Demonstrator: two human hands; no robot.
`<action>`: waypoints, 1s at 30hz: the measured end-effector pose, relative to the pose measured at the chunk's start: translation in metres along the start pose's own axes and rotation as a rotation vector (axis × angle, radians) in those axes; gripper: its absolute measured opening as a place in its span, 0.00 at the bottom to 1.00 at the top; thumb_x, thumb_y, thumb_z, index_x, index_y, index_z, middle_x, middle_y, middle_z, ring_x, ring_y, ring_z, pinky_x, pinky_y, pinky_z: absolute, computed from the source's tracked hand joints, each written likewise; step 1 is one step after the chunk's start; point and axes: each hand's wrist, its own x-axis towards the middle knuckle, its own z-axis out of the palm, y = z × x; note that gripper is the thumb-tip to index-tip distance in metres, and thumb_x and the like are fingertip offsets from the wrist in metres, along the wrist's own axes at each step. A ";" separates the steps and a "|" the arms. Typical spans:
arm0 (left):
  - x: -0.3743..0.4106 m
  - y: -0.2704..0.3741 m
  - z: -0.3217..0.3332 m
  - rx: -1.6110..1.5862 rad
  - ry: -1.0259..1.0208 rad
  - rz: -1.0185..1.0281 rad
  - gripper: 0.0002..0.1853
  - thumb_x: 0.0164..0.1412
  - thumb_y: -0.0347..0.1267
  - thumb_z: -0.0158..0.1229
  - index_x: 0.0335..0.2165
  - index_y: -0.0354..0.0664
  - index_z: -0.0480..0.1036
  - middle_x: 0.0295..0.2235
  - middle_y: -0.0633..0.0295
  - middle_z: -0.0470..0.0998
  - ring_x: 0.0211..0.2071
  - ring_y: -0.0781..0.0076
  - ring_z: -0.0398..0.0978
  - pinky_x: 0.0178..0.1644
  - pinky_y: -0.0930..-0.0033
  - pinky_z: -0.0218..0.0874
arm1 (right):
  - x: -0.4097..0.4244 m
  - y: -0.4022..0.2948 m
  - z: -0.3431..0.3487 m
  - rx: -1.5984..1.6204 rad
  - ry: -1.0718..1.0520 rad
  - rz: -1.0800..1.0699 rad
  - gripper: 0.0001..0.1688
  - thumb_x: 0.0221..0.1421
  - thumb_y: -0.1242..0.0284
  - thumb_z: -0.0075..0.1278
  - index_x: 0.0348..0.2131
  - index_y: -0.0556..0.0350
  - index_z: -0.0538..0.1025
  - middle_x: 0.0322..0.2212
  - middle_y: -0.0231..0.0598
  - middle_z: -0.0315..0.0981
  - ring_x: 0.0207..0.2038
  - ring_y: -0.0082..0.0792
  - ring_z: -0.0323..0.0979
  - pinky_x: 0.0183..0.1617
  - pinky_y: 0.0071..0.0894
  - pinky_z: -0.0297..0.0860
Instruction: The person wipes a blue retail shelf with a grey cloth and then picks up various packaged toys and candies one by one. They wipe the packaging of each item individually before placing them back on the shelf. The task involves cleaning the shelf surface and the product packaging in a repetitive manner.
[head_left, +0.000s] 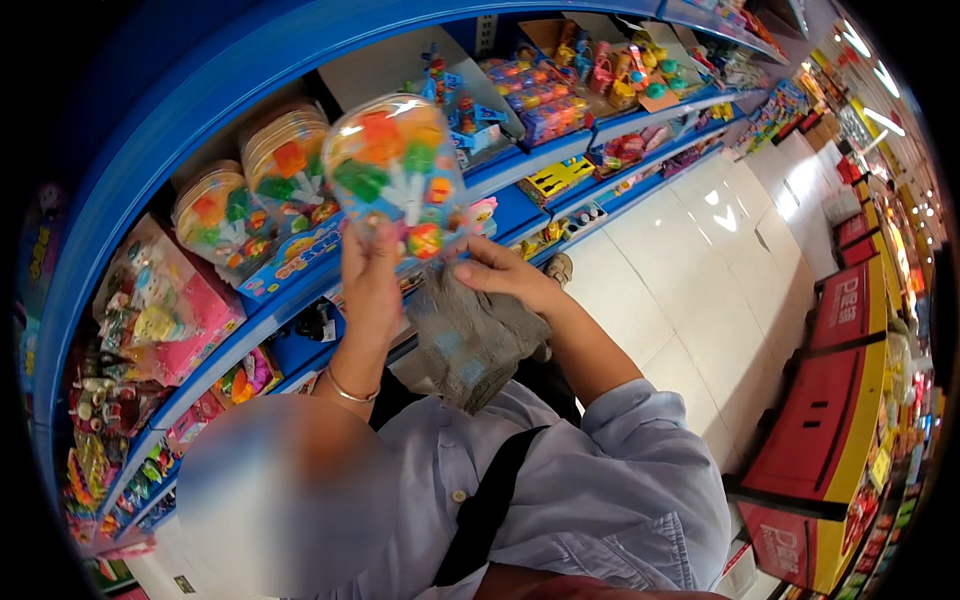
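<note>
My left hand grips the lower left edge of a clear plastic pack of colourful candies. Orange and green pieces on white sticks show through its rounded top. The fingers of my right hand pinch a grey cloth with pale blue patches, which hangs below the pack in front of my body. The fingertips lie close to the pack's lower right corner; whether they touch it I cannot tell. Two similar rows of candy packs stand in a blue display box on the shelf.
Blue store shelves curve around in front and to the left. A pink box of figurines is at left, and boxes of small toys are further right. Pale floor tiles run between the shelves and red-and-yellow display stands.
</note>
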 end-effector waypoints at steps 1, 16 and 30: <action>0.001 0.005 0.009 -0.094 0.040 0.009 0.15 0.61 0.36 0.44 0.44 0.41 0.59 0.36 0.65 0.67 0.40 0.76 0.66 0.42 0.71 0.62 | -0.003 0.002 -0.001 -0.151 -0.044 -0.024 0.33 0.51 0.59 0.50 0.52 0.55 0.62 0.45 0.38 0.65 0.43 0.27 0.63 0.48 0.27 0.59; 0.032 0.024 0.012 0.181 -0.068 0.236 0.29 0.55 0.36 0.53 0.51 0.38 0.52 0.46 0.55 0.62 0.46 0.70 0.63 0.48 0.71 0.57 | -0.007 0.018 -0.022 0.307 0.552 -0.191 0.20 0.56 0.59 0.42 0.38 0.58 0.69 0.31 0.36 0.70 0.34 0.28 0.68 0.40 0.28 0.66; 0.060 0.127 -0.059 1.456 0.027 0.381 0.26 0.51 0.37 0.55 0.47 0.36 0.62 0.46 0.46 0.65 0.45 0.55 0.66 0.48 0.63 0.57 | 0.079 -0.060 -0.153 0.384 0.676 0.149 0.23 0.51 0.56 0.45 0.38 0.55 0.71 0.33 0.42 0.73 0.35 0.39 0.71 0.41 0.38 0.67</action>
